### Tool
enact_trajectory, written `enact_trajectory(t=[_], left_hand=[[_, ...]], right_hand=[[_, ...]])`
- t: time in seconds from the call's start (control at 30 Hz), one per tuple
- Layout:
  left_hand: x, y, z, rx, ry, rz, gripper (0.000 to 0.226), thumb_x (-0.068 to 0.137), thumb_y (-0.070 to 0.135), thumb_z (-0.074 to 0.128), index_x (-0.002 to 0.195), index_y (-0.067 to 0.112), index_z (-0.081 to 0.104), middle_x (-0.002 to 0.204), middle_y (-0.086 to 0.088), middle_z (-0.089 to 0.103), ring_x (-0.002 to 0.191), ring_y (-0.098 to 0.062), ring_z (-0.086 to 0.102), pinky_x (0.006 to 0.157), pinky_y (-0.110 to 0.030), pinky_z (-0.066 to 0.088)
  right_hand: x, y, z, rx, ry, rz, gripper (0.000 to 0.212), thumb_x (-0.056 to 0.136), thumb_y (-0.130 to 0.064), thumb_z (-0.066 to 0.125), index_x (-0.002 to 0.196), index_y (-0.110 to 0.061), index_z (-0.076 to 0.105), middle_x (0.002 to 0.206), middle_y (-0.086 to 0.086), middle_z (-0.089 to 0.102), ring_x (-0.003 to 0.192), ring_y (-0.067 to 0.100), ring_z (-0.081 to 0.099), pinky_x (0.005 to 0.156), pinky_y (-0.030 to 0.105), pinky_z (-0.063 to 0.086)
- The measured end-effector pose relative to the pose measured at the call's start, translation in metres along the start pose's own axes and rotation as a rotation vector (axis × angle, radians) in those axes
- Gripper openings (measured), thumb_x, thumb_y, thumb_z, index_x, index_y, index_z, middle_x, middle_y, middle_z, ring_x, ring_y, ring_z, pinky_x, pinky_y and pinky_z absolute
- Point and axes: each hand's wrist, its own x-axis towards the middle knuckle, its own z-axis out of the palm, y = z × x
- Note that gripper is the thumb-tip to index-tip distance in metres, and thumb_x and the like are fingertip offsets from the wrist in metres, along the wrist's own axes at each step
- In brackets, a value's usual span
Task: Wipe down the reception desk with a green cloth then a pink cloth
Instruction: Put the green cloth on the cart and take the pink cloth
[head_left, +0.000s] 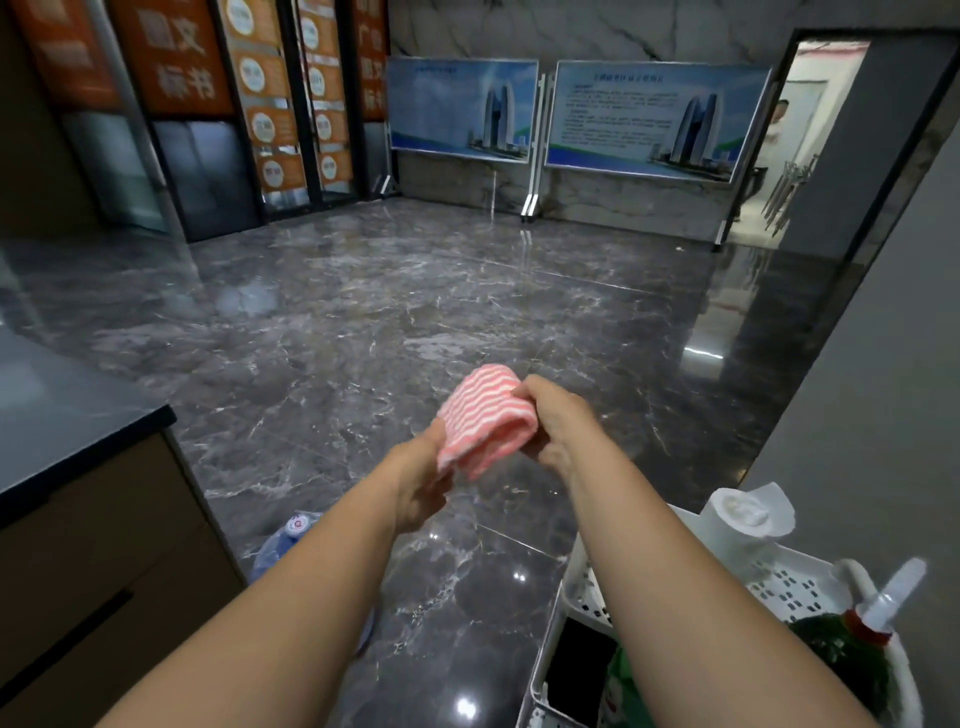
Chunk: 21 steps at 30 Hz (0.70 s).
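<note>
**Pink cloth held folded above floor**

Nearest, lower right: white perforated basket (779, 577) holding paper roll (737, 519) and green bottle (841, 660). Ahead, at mid-frame: pink cloth (485, 418), striped white, folded over, held in air above dark marble floor (363, 322). Left hand (421, 483) gripping lower edge, fingers closed on fabric. Right hand (556, 421) pinching upper fold, fingers curled tight. At left: reception desk (67, 415), dark-topped, well apart from cloth. Water jug (285, 540) beside desk base.
</note>
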Motion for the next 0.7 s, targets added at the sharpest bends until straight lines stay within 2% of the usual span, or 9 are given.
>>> enact_trajectory(t=[0.1,0.2,0.3,0.4,0.47,0.53,0.57,0.63,0.7], left_hand=[[-0.016,-0.003,-0.016,-0.222,-0.023,-0.057,0.056,0.09,0.066,0.045,0.091,0.014,0.067,0.073,-0.005,0.067,0.066,-0.016,0.058,0.063,-0.027,0.047],[-0.04,-0.005,-0.033,-0.384,-0.012,0.036,0.039,0.097,0.04,0.049,0.097,0.005,0.066,0.074,-0.011,0.073,0.06,-0.017,0.07,0.052,-0.027,0.057],[-0.063,-0.008,-0.056,-0.445,0.097,0.14,0.037,0.096,0.026,0.053,0.12,-0.001,0.059,0.096,-0.018,0.073,0.078,-0.022,0.072,0.069,-0.033,0.06],[-0.089,-0.015,-0.087,-0.436,0.282,0.189,0.034,0.092,0.019,0.062,0.117,-0.004,0.058,0.104,-0.021,0.07,0.093,-0.031,0.068,0.083,-0.042,0.056],[-0.108,-0.021,-0.108,-0.462,0.372,0.223,0.032,0.091,0.015,0.063,0.116,-0.006,0.058,0.108,-0.024,0.068,0.097,-0.034,0.067,0.082,-0.043,0.056],[-0.128,-0.027,-0.131,-0.5,0.462,0.255,0.036,0.091,0.014,0.063,0.119,-0.008,0.057,0.111,-0.026,0.067,0.096,-0.035,0.067,0.079,-0.044,0.057],[-0.138,-0.03,-0.143,-0.507,0.514,0.268,0.038,0.091,0.015,0.064,0.12,-0.008,0.057,0.11,-0.026,0.067,0.091,-0.034,0.068,0.076,-0.044,0.058],[-0.159,-0.036,-0.163,-0.512,0.579,0.278,0.038,0.09,0.018,0.066,0.119,-0.006,0.059,0.107,-0.025,0.069,0.088,-0.034,0.069,0.074,-0.045,0.059],[-0.186,-0.043,-0.184,-0.54,0.623,0.293,0.034,0.09,0.018,0.066,0.116,-0.003,0.06,0.107,-0.024,0.069,0.096,-0.036,0.068,0.079,-0.046,0.057]], right_hand=[[-0.012,0.009,0.022,0.005,-0.163,0.076,0.024,0.076,-0.001,0.05,0.096,-0.001,0.063,0.079,0.014,0.064,0.063,0.024,0.063,0.053,0.028,0.054],[-0.022,0.022,0.04,-0.073,-0.256,0.1,0.021,0.078,-0.003,0.049,0.094,-0.001,0.063,0.079,0.015,0.064,0.064,0.024,0.062,0.052,0.028,0.053],[-0.036,0.035,0.061,-0.239,-0.306,0.091,0.01,0.079,-0.009,0.054,0.081,-0.007,0.064,0.067,0.008,0.064,0.053,0.018,0.06,0.047,0.023,0.049],[-0.053,0.047,0.084,-0.344,-0.404,-0.042,0.005,0.075,-0.017,0.062,0.079,-0.013,0.061,0.065,0.0,0.062,0.047,0.008,0.054,0.041,0.015,0.04],[-0.067,0.058,0.096,-0.415,-0.616,-0.082,0.035,0.067,-0.016,0.065,0.101,-0.017,0.057,0.092,0.004,0.062,0.068,0.01,0.058,0.048,0.017,0.045],[-0.085,0.073,0.108,-0.561,-0.907,-0.135,0.072,0.059,-0.016,0.065,0.129,-0.019,0.046,0.121,0.004,0.058,0.096,0.011,0.061,0.069,0.023,0.053],[-0.097,0.078,0.114,-0.645,-1.042,-0.194,0.083,0.057,-0.016,0.066,0.136,-0.021,0.04,0.126,0.001,0.056,0.104,0.007,0.061,0.078,0.022,0.053],[-0.117,0.087,0.129,-0.748,-1.209,-0.345,0.084,0.058,-0.005,0.066,0.136,-0.021,0.036,0.117,-0.009,0.056,0.095,-0.011,0.06,0.079,0.01,0.048],[-0.14,0.101,0.154,-0.836,-1.236,-0.474,0.075,0.07,0.008,0.059,0.138,-0.019,0.04,0.115,-0.01,0.059,0.092,-0.013,0.058,0.08,0.004,0.042]])
